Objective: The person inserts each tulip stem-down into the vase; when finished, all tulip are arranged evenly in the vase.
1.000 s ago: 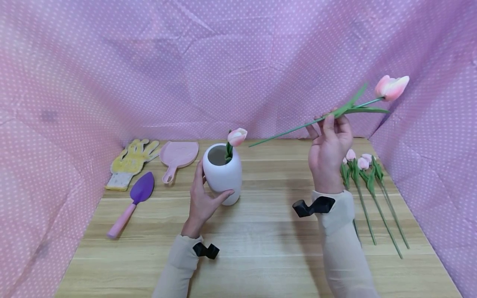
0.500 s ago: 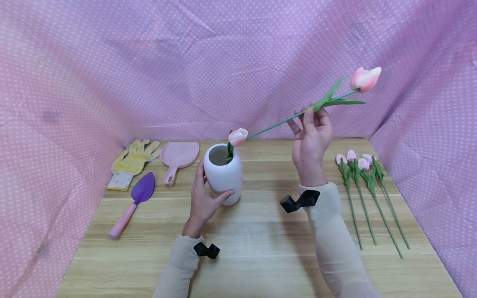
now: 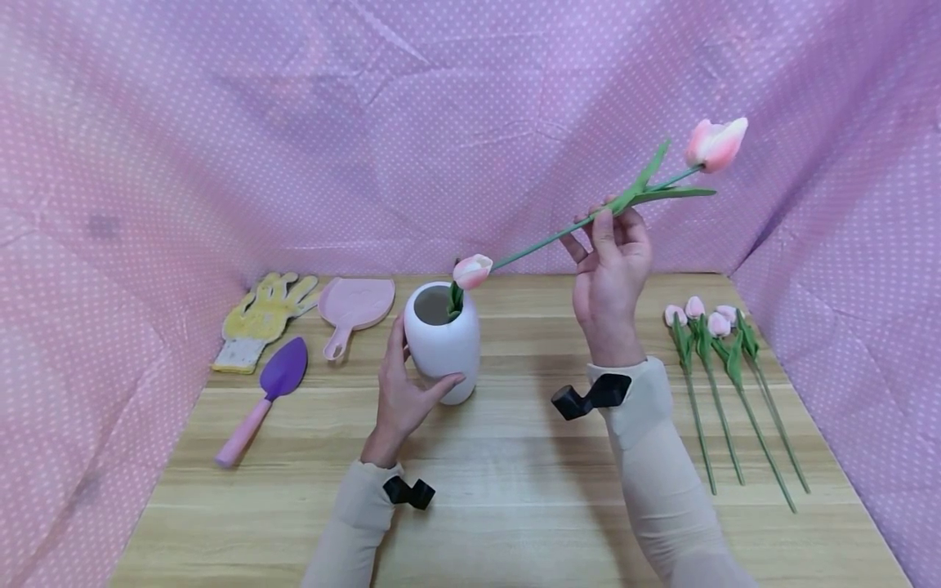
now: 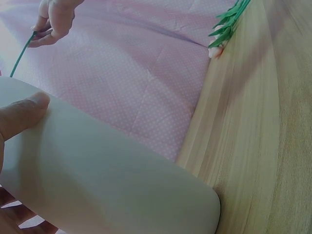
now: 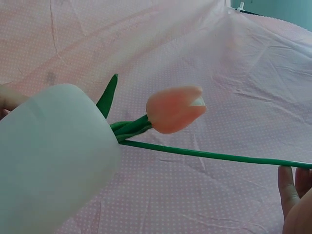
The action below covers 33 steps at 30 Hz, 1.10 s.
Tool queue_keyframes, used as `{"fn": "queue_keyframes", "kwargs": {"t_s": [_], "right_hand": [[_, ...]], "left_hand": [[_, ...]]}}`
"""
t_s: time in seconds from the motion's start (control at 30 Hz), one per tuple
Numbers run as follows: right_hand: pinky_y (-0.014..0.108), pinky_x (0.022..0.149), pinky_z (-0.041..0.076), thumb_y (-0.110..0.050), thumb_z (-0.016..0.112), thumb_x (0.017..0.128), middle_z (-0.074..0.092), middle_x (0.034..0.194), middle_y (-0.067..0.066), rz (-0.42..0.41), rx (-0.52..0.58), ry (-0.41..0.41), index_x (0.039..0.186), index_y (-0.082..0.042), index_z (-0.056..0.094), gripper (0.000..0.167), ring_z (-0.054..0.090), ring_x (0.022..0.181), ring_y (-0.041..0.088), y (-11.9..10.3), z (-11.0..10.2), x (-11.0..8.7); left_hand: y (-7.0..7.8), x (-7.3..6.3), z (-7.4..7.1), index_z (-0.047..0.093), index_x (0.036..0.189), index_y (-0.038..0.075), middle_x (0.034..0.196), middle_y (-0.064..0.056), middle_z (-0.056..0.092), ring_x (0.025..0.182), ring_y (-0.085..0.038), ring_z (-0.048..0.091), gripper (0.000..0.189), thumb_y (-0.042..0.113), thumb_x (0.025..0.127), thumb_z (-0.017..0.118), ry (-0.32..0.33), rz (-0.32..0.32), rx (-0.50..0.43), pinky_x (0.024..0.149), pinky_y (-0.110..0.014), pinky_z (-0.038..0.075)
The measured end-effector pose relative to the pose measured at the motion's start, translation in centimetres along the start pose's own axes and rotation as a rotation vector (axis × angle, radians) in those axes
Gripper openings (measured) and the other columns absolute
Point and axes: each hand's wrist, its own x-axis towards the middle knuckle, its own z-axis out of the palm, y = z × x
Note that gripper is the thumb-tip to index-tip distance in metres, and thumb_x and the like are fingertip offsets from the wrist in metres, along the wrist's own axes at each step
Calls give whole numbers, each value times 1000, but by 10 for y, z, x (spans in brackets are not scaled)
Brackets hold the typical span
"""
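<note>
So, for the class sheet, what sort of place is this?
Probably a makeshift tabletop set rather than a garden: spotted cloth hangs behind and on both sides of a wooden table, with flowers and a trowel laid out on it.

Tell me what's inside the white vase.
A pink tulip, bloom poking out; the white vase hides its lower stem and anything deeper. Where the held stem ends is unclear.

Grips a smooth white vase (image 3: 444,351), mouth up, with a pink-and-white tulip (image 3: 473,271) inside leaning toward one o'clock; holds a matching tulip (image 3: 632,196) aslant, pointing bloom-first toward two o'clock.
</note>
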Motion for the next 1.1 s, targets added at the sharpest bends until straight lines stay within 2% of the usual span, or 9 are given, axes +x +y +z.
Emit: {"fn": "queue_keyframes", "kwargs": {"t_s": [0.2, 0.37, 0.63, 0.87, 1.1], "right_hand": [[29, 67, 63, -10, 67, 90, 63, 88, 3, 44, -75, -94, 101, -8, 65, 11, 67, 79, 14, 4, 4, 2], [28, 67, 63, -11, 70, 89, 63, 88, 2, 48, -149, -183, 103, -8, 66, 14, 67, 79, 13, 12, 11, 2], [27, 65, 62, -5, 68, 91, 64, 87, 2, 54, -230, -266, 101, -10, 68, 11, 66, 77, 12, 26, 20, 0], [27, 66, 62, 4, 63, 94, 65, 87, 0, 87, -294, -325, 102, -9, 67, 16, 66, 78, 11, 33, 23, 0], [28, 65, 63, 8, 59, 94, 66, 83, -2, 125, -350, -391, 97, -15, 69, 25, 68, 76, 11, 40, 27, 1]], "left_hand": [[0, 0, 0, 27, 157, 12, 151, -13, 48, 134, -32, 51, 115, 14, 65, 95, 6, 3, 4, 107, -57, 49], [-1, -1, -1, 27, 157, 12, 152, -13, 46, 135, -33, 50, 114, 13, 65, 95, 1, 4, -4, 107, -58, 48], [-2, 0, 1, 27, 157, 12, 152, -13, 46, 135, -33, 51, 115, 14, 65, 95, 2, 10, -1, 105, -58, 49], [1, 1, 1, 27, 157, 12, 151, -13, 47, 135, -33, 51, 115, 13, 64, 95, 3, 7, -8, 105, -59, 49], [0, 1, 1, 26, 157, 13, 152, -12, 46, 136, -34, 50, 115, 13, 65, 95, 3, -8, -3, 106, -59, 48]]}}
